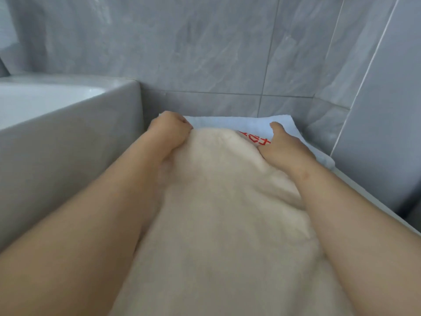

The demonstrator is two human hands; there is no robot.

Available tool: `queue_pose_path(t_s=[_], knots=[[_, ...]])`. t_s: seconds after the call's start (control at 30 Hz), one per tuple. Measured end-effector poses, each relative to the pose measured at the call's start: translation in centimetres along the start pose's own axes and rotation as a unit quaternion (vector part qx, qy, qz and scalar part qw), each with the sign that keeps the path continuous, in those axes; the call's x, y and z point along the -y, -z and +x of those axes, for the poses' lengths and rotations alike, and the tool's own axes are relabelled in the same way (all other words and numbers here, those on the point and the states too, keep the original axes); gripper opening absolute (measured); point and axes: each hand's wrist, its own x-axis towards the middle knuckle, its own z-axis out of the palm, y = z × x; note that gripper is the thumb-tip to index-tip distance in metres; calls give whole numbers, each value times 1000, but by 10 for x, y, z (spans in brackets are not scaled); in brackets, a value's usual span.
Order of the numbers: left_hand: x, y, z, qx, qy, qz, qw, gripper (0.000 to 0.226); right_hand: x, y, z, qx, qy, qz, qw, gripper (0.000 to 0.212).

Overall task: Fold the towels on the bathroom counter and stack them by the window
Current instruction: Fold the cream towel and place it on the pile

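Red printed characters (pixel 256 139) are seen on the white towel (pixel 230 122), near its right edge. They are partly covered by the cream towel (pixel 227 213) and cannot be read. No other text is seen.

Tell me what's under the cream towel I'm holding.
Under the cream towel, held by the left hand and right hand, lies a white towel with red lettering. Most of it and the counter beneath are covered.
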Motion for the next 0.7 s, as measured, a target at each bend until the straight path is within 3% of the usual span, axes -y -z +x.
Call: queue_pose_path(t_s=[0.13, 0.27, 0.37, 0.43, 0.57, 0.63, 0.7], knots=[[-16, 16, -8, 70, -35, 109, 991, 35, 1, -2, 7, 20, 8, -16, 1000, 30], [-23, 23, -15, 111, -86, 184, 973, 36, -1, -2, 0, -47, 19, 21, 999, 7], [-25, 21, -19, 24, -166, 213, 963, 19, -1, -1, -5, -99, 21, 58, 993, 8], [-27, 20, -21, 40, -192, 173, 965, 19, -1, 1, -6, -127, 17, 91, 988, 10], [-32, 14, -26, 121, -84, 11, 989, 45, -3, -2, -7, -129, 21, 98, 987, 22], [-27, 10, -22, 115, -87, 76, 987, 39, -2, -3, -8, -111, 23, 97, 989, 31], [-22, 8, -21, 148, -84, 164, 972, 44, -2, -4, -7, -86, 31, 85, 992, 27]])
